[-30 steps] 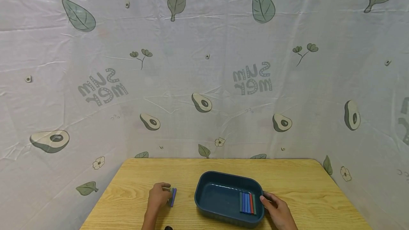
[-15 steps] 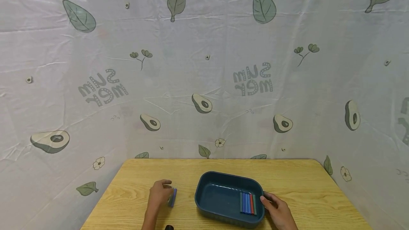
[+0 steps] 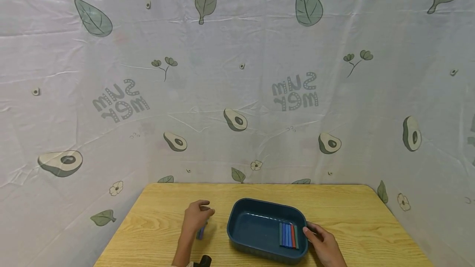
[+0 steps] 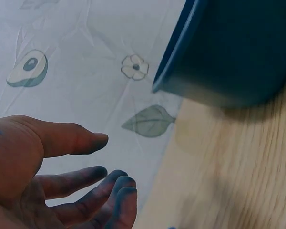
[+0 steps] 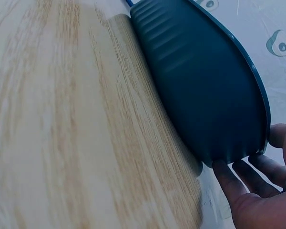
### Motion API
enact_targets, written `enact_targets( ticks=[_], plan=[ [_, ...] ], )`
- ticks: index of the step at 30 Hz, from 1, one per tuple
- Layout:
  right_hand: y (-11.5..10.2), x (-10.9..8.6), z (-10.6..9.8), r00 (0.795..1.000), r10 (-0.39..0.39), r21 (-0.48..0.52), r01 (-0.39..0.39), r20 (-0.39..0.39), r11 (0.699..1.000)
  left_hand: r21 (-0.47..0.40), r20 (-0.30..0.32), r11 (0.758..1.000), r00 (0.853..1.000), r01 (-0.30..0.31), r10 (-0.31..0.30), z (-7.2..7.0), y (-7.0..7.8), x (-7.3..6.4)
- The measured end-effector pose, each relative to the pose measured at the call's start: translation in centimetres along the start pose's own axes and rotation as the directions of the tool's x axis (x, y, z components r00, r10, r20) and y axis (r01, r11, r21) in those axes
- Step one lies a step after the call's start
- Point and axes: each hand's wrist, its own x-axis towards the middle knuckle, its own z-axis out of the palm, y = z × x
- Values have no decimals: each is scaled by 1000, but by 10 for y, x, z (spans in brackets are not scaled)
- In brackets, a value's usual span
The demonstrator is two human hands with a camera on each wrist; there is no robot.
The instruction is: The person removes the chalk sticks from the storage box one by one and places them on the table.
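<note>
My left hand (image 3: 196, 216) hovers over the table, left of a dark blue-green plastic tub (image 3: 256, 228). Beneath it lie slim sticks (image 3: 201, 233), blue and darker, partly hidden by the hand. In the left wrist view the fingers of the left hand (image 4: 81, 176) are loosely bent and apart, holding nothing; dark blue-green stains mark the fingertips. At the tub's right end, my right hand (image 3: 322, 242) grips the wall, thumb at the rim and fingers against the outside, as the right wrist view of that hand (image 5: 262, 200) confirms. Several blue, red and dark green sticks (image 3: 287, 235) lie side by side inside the tub's right part.
The wooden table (image 3: 356, 205) ends at a pale printed sheet (image 3: 259, 44) hanging behind and at both sides. A black object (image 3: 205, 260) sits by the left wrist at the lower edge.
My left hand has moved right and slightly away from me, off the sticks on the table. The right hand and the tub have stayed in place.
</note>
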Motion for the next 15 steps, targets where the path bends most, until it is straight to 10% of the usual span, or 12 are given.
enact_targets(
  ticks=[15],
  plan=[
    [-2, 0, 1, 1000, 8, -13, -8, -7, 1000, -83, 21, 995, 998, -51, 53, 29, 33, 6]
  ],
)
